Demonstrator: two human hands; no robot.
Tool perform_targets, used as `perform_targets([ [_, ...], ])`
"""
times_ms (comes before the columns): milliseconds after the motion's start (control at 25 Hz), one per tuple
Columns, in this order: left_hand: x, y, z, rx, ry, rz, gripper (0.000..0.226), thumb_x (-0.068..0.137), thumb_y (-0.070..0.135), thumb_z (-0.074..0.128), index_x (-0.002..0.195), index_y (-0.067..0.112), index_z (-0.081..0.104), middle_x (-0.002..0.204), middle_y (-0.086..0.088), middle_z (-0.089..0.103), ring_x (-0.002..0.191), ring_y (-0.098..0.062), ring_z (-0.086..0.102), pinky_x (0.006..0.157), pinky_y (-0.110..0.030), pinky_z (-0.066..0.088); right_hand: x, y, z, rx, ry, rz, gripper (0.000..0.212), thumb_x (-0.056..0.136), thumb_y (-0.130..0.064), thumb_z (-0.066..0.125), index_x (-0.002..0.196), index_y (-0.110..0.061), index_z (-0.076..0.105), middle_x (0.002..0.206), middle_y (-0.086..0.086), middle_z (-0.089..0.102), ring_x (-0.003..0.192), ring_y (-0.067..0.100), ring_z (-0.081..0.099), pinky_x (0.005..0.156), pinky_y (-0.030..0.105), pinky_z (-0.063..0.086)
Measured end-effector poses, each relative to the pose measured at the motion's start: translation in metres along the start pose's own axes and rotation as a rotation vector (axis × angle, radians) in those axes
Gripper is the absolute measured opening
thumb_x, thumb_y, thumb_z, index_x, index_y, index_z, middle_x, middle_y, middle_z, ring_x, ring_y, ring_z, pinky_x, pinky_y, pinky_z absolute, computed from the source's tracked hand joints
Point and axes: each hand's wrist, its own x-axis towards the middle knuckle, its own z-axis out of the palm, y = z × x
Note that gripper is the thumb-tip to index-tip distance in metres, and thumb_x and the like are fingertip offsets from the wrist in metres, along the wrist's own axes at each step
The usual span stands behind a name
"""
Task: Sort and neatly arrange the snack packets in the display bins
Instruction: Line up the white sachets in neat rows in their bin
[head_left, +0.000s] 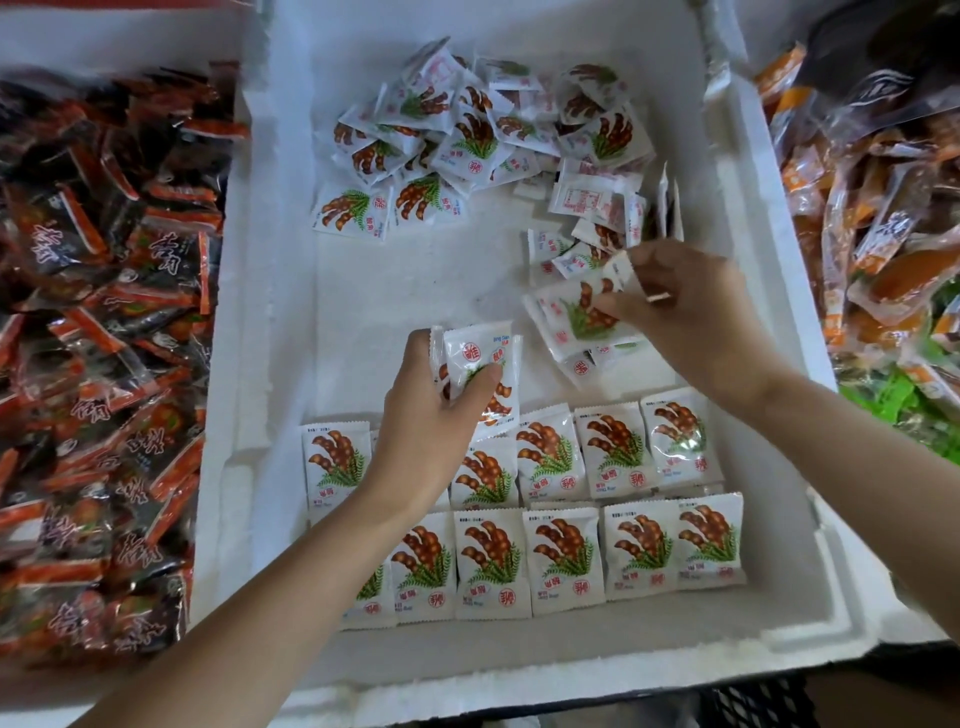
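Clamped round a packet stack (485, 349), my left grip (431, 415); right grip (691, 312) pinches loose packet (574, 322) just beside it.

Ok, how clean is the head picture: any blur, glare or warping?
Head view: centre sharp, print on the rows legible; wide-angle warp bows the bin walls; dark packets at left are smeared and glinting; right hand slightly soft; light even.
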Motion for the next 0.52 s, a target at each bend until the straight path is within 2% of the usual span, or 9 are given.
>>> perform_targets([
  [120, -0.003, -0.001, 0.008, 0.021, -0.022, 0.003, 0.036, 0.091, 0.024, 0.06, 0.122, 0.011, 0.046, 0.097, 0.018, 0.061, 0.08, 0.014, 0.06, 0.068, -0.003, 0.046, -0.013, 0.008, -0.029, -0.295, -0.189, 0.015, 0.015, 0.088, -0.019, 0.061, 0.098, -0.025, 0.051, 0.092, -0.009, 0.06, 0.081, 0.008, 0.057, 0.063, 0.009, 0.043],
  [240, -0.005, -0.001, 0.018, 0.029, -0.044, 0.006, 0.04, 0.091, 0.025, 0.061, 0.126, 0.014, 0.046, 0.1, 0.019, 0.062, 0.085, 0.012, 0.062, 0.073, -0.006, 0.048, -0.019, 0.022, -0.044, -0.572, -0.473, 0.117, 0.018, 0.095, -0.017, 0.049, 0.111, -0.026, 0.044, 0.101, 0.002, 0.054, 0.081, 0.02, 0.052, 0.053, 0.02, 0.039],
  [360, -0.009, 0.001, 0.027, 0.004, -0.078, -0.001, 0.038, 0.091, 0.021, 0.06, 0.125, 0.013, 0.046, 0.097, 0.021, 0.061, 0.08, 0.016, 0.061, 0.067, -0.003, 0.046, -0.022, 0.039, -0.046, -0.831, -0.66, 0.048, 0.024, 0.098, -0.013, 0.041, 0.119, -0.023, 0.036, 0.094, -0.002, 0.045, 0.077, 0.012, 0.046, 0.055, 0.02, 0.039],
  [520, -0.016, 0.004, 0.037, -0.023, -0.105, -0.022, 0.037, 0.091, 0.021, 0.06, 0.124, 0.013, 0.046, 0.097, 0.021, 0.062, 0.082, 0.014, 0.062, 0.065, -0.004, 0.046, -0.026, 0.059, -0.037, -0.878, -0.726, 0.015, 0.036, 0.096, -0.002, 0.039, 0.127, -0.021, 0.035, 0.099, 0.001, 0.048, 0.078, 0.006, 0.039, 0.071, 0.023, 0.038],
])
